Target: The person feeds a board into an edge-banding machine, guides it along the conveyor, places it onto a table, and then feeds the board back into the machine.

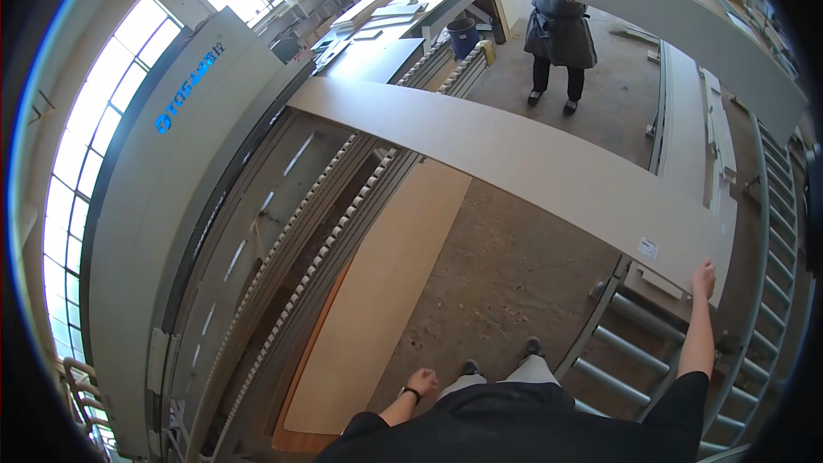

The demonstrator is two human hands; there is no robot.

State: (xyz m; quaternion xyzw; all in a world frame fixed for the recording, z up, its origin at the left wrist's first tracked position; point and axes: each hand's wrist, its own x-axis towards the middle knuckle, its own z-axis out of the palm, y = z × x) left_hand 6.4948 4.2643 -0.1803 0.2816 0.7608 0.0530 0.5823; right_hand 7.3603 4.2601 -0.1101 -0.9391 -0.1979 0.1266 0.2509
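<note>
A long pale grey board [506, 141] stretches from the machine at the left to the roller conveyor at the right. My right hand [704, 279] is closed on the near edge of its right end, close to a small white label [648, 248]. My left hand [420, 380] hangs low by my side, loosely curled, with nothing visible in it. It is nearest to a light wooden panel [377, 291] below the long board. The board's left end reaches the machine's edge.
A large grey machine [189, 180] with toothed feed tracks [343, 206] fills the left. Roller conveyors [621, 343] stand at the right, with stacked boards [686, 120]. Across the gap stands another person [561, 34]; a wide grey panel [634, 0] crosses the top. A blue bin [463, 37] sits behind.
</note>
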